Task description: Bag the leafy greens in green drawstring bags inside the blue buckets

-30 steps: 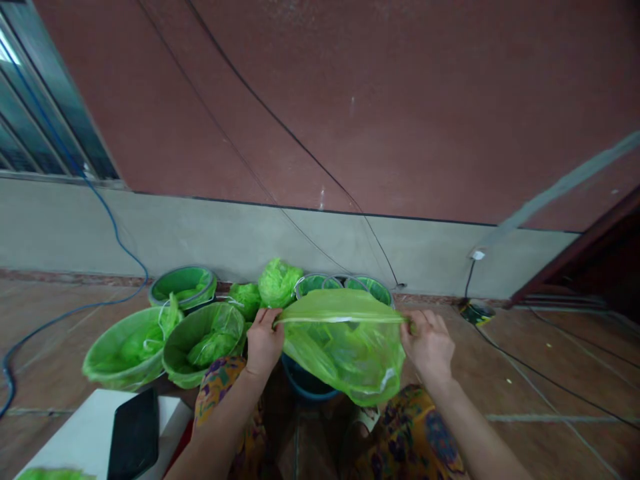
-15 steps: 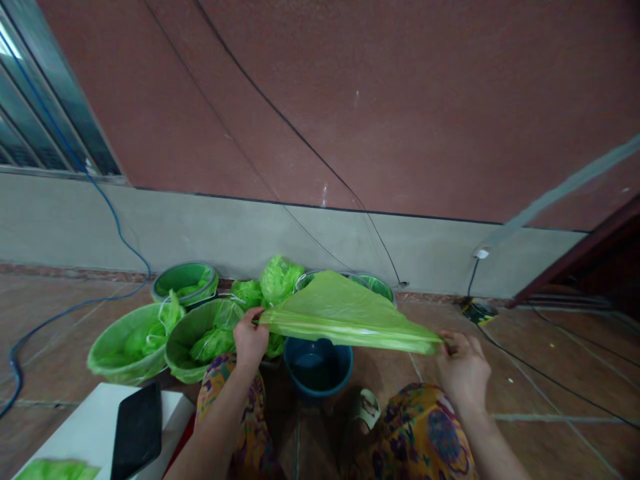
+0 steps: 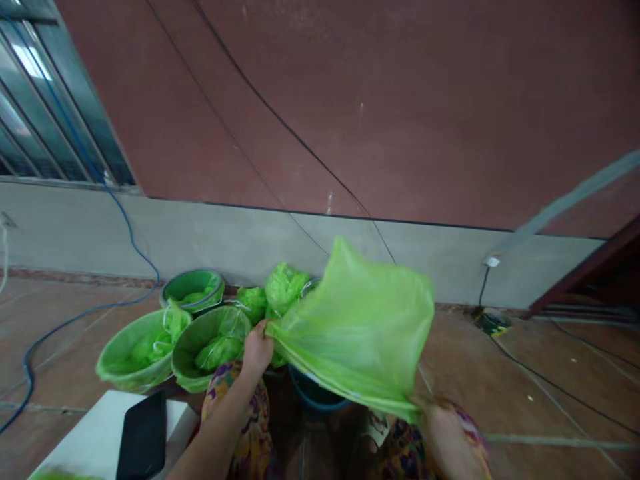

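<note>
A thin green plastic bag [image 3: 357, 330] is stretched between my two hands and billows upward. My left hand [image 3: 257, 348] pinches its left edge. My right hand [image 3: 445, 437], blurred, grips the lower right edge near my knee. Under the bag stands a dark blue bucket [image 3: 313, 395], mostly hidden. My legs in patterned cloth show at the bottom.
Several buckets lined with green bags [image 3: 135, 347] stand on the tiled floor to the left, with more at the wall [image 3: 193, 288]. A black tablet [image 3: 144, 440] lies on a white surface at lower left. Cables run along the floor and wall. A power socket [image 3: 493, 261] sits at right.
The bag has swung up and filled with air. My right hand has dropped lower and toward me, while my left hand has stayed nearly where it was.
</note>
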Motion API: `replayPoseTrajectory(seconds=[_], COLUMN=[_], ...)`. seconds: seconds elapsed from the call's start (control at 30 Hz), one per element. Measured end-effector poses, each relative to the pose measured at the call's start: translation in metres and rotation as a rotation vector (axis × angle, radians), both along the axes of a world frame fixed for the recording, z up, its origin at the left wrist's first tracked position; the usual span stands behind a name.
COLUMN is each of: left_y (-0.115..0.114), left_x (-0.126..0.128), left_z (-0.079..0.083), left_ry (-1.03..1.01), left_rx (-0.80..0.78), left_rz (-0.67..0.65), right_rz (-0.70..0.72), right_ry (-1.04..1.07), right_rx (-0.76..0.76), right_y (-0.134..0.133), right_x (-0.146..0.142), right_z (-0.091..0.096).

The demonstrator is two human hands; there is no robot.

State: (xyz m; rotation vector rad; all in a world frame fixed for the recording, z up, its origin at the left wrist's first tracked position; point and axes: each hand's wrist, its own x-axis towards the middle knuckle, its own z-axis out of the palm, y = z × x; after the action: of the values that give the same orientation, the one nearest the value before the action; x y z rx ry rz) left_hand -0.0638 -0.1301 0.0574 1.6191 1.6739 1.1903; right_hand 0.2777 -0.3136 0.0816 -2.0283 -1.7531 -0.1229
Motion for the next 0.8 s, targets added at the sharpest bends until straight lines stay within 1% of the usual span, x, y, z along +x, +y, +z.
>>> replayPoseTrajectory(seconds=[0.03, 0.07, 0.1, 0.13, 0.17, 0.2, 0.27, 0.37, 0.4, 0.47, 0.53, 0.6, 0.67, 0.73, 0.8], left_y=[0.001, 0.002, 0.002, 0.002, 0.001, -0.001, -0.008, -0.022, -0.027, -0.033, -0.037, -0.038, -0.038, -0.037, -0.035], left_x=[-0.003, -0.004, -0.005, -0.003, 0.0, 0.005, 0.019, 0.045, 0.054, 0.068, 0.077, 0.083, 0.085, 0.088, 0.09], left_z=[-0.004, -0.004, -0.001, 0.005, 0.012, 0.02, 0.034, 0.047, 0.05, 0.056, 0.061, 0.064, 0.062, 0.057, 0.047], left_ry=[0.03, 0.043, 0.044, 0.039, 0.034, 0.034, 0.059, 0.163, 0.204, 0.272, 0.309, 0.322, 0.332, 0.344, 0.341], left_rx=[0.005, 0.005, 0.015, 0.035, 0.053, 0.064, 0.077, 0.089, 0.095, 0.104, 0.114, 0.134, 0.138, 0.116, 0.084], left_rz=[0.033, 0.046, 0.057, 0.052, 0.039, 0.026, 0.006, -0.013, -0.029, -0.08, -0.136, -0.186, -0.218, -0.225, -0.22], right_rz=[-0.006, -0.022, -0.044, -0.068, -0.084, -0.076, 0.016, 0.263, 0.303, 0.285, 0.251, 0.239, 0.253, 0.28, 0.283], right_ry=[-0.021, -0.056, -0.096, -0.129, -0.145, -0.134, -0.048, 0.093, 0.113, 0.095, 0.032, -0.033, -0.079, -0.098, -0.092], right_rx=[-0.077, -0.171, -0.266, -0.349, -0.4, -0.405, -0.329, -0.135, -0.095, -0.051, -0.055, -0.077, -0.086, -0.05, 0.031], right_y=[-0.002, -0.002, -0.002, -0.001, 0.002, 0.005, 0.013, 0.034, 0.042, 0.062, 0.08, 0.094, 0.102, 0.106, 0.105], right_x=[0.0, 0.0, -0.001, -0.002, -0.007, -0.014, -0.039, -0.093, -0.11, -0.139, -0.153, -0.152, -0.141, -0.125, -0.107], right_z=[-0.01, -0.016, -0.019, -0.018, -0.014, -0.009, 0.005, 0.032, 0.042, 0.06, 0.074, 0.082, 0.088, 0.093, 0.102])
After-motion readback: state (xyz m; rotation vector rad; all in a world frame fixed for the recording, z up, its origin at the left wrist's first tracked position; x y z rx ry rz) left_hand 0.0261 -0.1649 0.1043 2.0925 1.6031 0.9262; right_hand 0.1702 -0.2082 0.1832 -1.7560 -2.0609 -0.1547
